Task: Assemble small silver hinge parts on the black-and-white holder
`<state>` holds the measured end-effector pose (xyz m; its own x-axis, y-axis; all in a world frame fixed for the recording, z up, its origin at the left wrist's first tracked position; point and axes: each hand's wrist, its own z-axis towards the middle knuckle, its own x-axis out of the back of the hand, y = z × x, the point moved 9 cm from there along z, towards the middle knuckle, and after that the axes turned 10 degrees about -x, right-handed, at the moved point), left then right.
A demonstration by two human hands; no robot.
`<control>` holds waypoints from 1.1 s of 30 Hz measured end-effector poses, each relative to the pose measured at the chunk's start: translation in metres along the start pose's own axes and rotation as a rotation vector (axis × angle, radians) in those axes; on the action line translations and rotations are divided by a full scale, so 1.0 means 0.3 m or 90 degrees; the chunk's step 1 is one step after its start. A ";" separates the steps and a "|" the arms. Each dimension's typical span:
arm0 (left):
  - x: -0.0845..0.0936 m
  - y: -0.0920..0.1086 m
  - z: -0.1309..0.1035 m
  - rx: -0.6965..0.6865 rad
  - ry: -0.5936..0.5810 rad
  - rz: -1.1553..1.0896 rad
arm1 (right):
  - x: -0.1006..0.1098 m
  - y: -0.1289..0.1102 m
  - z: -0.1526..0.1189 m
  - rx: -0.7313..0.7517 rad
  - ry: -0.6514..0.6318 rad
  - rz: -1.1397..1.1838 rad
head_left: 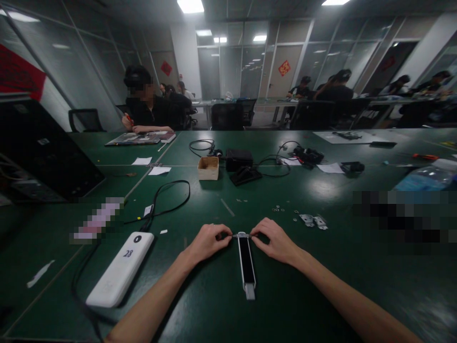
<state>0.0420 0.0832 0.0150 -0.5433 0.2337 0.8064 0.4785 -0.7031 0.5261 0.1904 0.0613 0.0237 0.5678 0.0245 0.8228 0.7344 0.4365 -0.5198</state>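
A long, narrow device with a black face and pale edges point(246, 262) lies on the green table point(285, 300), a grey tab at its near end. Thumb and fingers of my left hand point(213, 240) pinch a small dark piece at the left of the device's far end. On the opposite side, my right hand point(273, 239) pinches at the right of the same end, fingers closed. The pinched pieces are small and mostly covered by the fingertips, so I cannot make out what they are.
A white power bank point(121, 271) with black cables lies left. Metal brackets point(313, 221) and small rings are at the right. Beyond stand a small open box point(208, 168) and black devices point(239, 160). A person point(150, 107) sits across the table.
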 end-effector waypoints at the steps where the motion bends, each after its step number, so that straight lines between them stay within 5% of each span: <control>1: 0.000 0.001 -0.001 0.001 0.001 0.000 | -0.001 0.000 0.000 0.000 0.000 0.002; 16: -0.027 0.022 0.004 -0.024 0.015 0.078 | 0.016 -0.005 0.007 0.024 0.010 -0.035; 22: -0.028 0.017 -0.001 -0.034 0.008 0.075 | 0.138 0.197 0.035 -0.129 0.134 -0.213; 26: -0.030 0.021 -0.002 -0.038 0.004 0.080 | 0.197 0.343 0.029 -0.240 0.136 -0.326; 33: -0.027 0.030 -0.003 -0.032 0.004 0.073 | 0.182 0.392 0.022 -0.256 0.082 -0.364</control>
<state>0.0500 0.0744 0.0130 -0.4911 0.1451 0.8589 0.5030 -0.7578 0.4156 0.3052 0.1199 0.0092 0.0737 -0.2263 0.9713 0.9967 -0.0176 -0.0797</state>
